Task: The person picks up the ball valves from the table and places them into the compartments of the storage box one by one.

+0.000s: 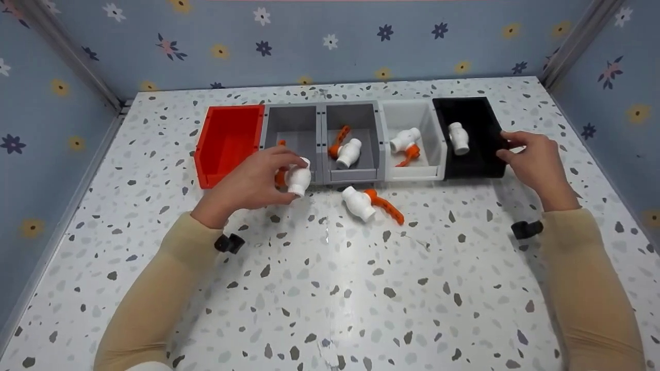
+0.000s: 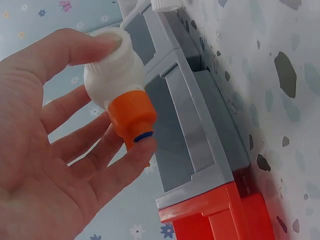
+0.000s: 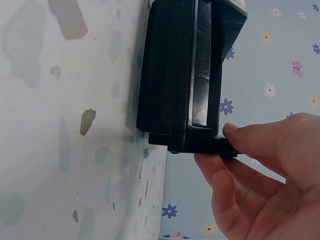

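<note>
My left hand (image 1: pixel 252 178) grips a white plastic ball valve (image 1: pixel 299 180) with an orange handle, at the front of the left grey bin (image 1: pixel 292 117). In the left wrist view the thumb lies on the valve's white end and a fingertip touches its orange stem (image 2: pixel 132 112). At the far right, my right hand (image 1: pixel 536 162) pinches the right side wall of the black bin (image 1: pixel 477 171) between thumb and fingers. Inside that bin lies a white valve body (image 1: pixel 458 138); no orange handle shows on it. Another valve (image 1: pixel 358 203) with an orange handle lies on the table before the bins.
The bins stand in a row. A red bin (image 1: pixel 229 123) is at the left end. The second grey bin (image 1: pixel 353 175) and the white bin (image 1: pixel 415 173) each hold one orange-handled valve. Flowered panels (image 1: pixel 330 56) wall the speckled table (image 1: pixel 361 288) at the back and sides.
</note>
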